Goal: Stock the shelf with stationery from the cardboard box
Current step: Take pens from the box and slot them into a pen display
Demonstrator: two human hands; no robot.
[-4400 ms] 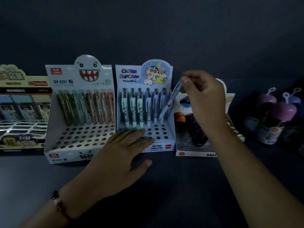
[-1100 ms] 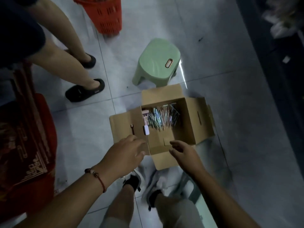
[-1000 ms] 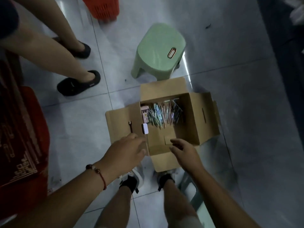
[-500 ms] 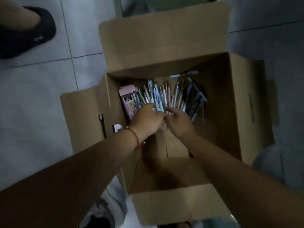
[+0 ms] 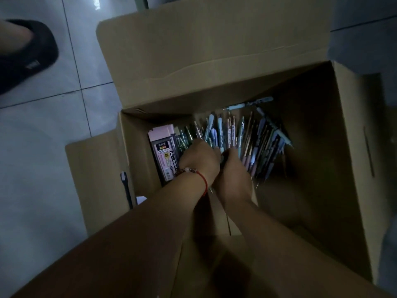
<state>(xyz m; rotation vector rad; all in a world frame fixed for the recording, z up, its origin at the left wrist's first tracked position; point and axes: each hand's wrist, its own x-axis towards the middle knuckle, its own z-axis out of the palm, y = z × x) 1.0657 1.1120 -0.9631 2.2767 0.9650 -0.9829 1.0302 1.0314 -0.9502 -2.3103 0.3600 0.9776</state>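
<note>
A black slipper (image 5: 28, 59) on someone's foot stands at the upper left on the pale, glossy tiled floor (image 5: 43, 147).

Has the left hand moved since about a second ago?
Yes. The left hand went from the cardboard box's near rim down inside, onto the pens.
</note>
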